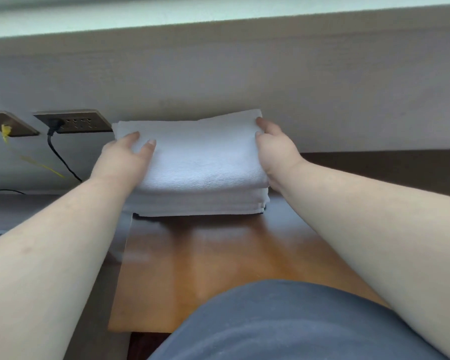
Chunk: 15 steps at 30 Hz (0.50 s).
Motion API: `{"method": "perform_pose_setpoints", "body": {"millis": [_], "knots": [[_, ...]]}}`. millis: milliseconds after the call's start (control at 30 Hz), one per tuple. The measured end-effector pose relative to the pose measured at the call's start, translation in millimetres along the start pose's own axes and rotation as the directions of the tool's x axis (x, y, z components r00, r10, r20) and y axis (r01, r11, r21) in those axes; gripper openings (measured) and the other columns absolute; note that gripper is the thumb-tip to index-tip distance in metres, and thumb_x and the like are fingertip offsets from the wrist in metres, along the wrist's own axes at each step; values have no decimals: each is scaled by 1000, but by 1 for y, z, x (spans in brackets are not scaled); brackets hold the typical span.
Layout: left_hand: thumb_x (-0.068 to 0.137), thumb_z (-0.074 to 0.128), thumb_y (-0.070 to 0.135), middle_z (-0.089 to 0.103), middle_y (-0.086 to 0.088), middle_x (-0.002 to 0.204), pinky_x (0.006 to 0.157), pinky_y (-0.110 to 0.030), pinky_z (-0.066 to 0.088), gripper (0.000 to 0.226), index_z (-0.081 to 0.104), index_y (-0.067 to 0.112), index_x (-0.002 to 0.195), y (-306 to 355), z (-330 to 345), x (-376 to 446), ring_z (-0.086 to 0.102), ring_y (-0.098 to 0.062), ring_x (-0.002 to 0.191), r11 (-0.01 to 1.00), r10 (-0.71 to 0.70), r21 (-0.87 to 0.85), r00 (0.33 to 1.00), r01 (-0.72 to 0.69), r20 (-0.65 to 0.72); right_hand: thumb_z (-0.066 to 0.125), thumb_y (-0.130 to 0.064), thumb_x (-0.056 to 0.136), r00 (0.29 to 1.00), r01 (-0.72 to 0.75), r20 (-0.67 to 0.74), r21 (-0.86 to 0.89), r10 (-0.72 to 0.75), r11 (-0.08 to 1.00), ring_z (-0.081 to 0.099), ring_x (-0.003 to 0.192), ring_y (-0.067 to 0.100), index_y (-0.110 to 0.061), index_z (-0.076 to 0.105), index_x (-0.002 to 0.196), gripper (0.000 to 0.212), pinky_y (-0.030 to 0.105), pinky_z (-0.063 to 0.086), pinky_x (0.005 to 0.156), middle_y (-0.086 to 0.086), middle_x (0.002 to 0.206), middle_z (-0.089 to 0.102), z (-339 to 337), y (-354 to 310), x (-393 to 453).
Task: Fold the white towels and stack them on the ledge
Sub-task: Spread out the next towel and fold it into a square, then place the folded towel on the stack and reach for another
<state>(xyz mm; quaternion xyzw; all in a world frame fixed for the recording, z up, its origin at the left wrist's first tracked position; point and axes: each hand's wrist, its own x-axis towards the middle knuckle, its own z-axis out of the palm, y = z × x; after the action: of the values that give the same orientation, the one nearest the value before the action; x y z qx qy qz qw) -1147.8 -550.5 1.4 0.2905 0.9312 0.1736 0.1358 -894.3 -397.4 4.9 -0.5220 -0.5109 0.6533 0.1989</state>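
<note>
A stack of folded white towels (200, 201) lies on the dark ledge (374, 172) against the grey wall. The top folded towel (198, 154) rests on the stack. My left hand (125, 159) grips its left side, thumb on top and the other fingers hidden underneath. My right hand (276, 152) grips its right side, fingertips at the far right corner. Both forearms reach in from the bottom corners.
A wooden table top (205, 268) stretches from the ledge toward me. Two wall socket plates (73, 120) sit left of the towels, one with a black plug and cable (60, 157). A yellow tag (5, 131) hangs from the leftmost plate. My grey-blue shirt fills the bottom centre.
</note>
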Motion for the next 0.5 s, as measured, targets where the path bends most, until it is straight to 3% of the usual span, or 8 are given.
{"method": "perform_pose_setpoints", "body": {"millis": [67, 167, 233, 267, 367, 433, 500], "knots": [[85, 42, 71, 39, -10, 151, 106, -41, 37, 69, 43, 35, 144, 3, -2, 2, 47, -33, 130, 1000, 24, 0, 1000, -24, -18, 28, -20, 103, 1000, -18, 12, 99, 17, 995, 60, 52, -9, -41, 43, 145, 49, 14, 50, 59, -16, 93, 65, -4, -2, 3], [87, 43, 68, 38, -10, 152, 108, -41, 35, 67, 42, 34, 145, 5, -4, -1, 44, -32, 132, 998, 65, 13, 998, -65, -4, 35, -17, 99, 999, -49, -8, 257, 53, 965, 69, 98, 10, -40, 50, 142, 51, 34, 51, 94, -8, 106, 69, -8, 3, 4], [89, 44, 66, 34, -12, 154, 110, -41, 32, 66, 41, 34, 146, 4, -3, -3, 41, -33, 135, 996, 82, 41, 997, -83, 13, 40, -13, 94, 998, -36, -35, 301, 49, 953, 65, 112, 21, -36, 57, 135, 50, 45, 49, 103, -1, 116, 70, -10, 6, 6], [89, 42, 67, 30, -13, 155, 111, -42, 30, 66, 39, 36, 147, 3, -3, -4, 38, -34, 136, 995, 61, 82, 998, -63, 33, 42, -10, 92, 999, -22, -32, 259, 32, 966, 64, 113, 22, -33, 59, 134, 50, 45, 49, 103, -1, 120, 69, -11, 6, 6], [90, 31, 69, 20, -12, 160, 111, -51, 25, 64, 32, 41, 148, 7, -1, -12, 28, -37, 140, 941, -25, 337, 1000, 27, -11, 42, -5, 91, 999, 5, -36, -161, -11, 987, 59, 117, 26, -23, 51, 142, 55, 40, 47, 104, 5, 134, 61, -15, 6, 0], [95, 31, 59, 18, -13, 160, 113, -53, 21, 59, 32, 36, 149, 22, 5, -21, 21, -34, 144, 913, 145, 397, 984, -93, -103, 41, -8, 92, 987, 53, -124, -338, -101, 940, 53, 124, 30, -17, 45, 145, 54, 40, 43, 107, 10, 144, 50, -14, 3, -4], [97, 35, 52, 18, -13, 161, 115, -52, 18, 57, 31, 31, 151, 42, 17, -34, 17, -33, 147, 885, 355, 352, 931, -305, -88, 40, -12, 94, 920, 297, -57, -544, -388, 785, 39, 138, 28, -18, 42, 148, 54, 40, 32, 115, 10, 154, 37, -2, -4, -13]]}}
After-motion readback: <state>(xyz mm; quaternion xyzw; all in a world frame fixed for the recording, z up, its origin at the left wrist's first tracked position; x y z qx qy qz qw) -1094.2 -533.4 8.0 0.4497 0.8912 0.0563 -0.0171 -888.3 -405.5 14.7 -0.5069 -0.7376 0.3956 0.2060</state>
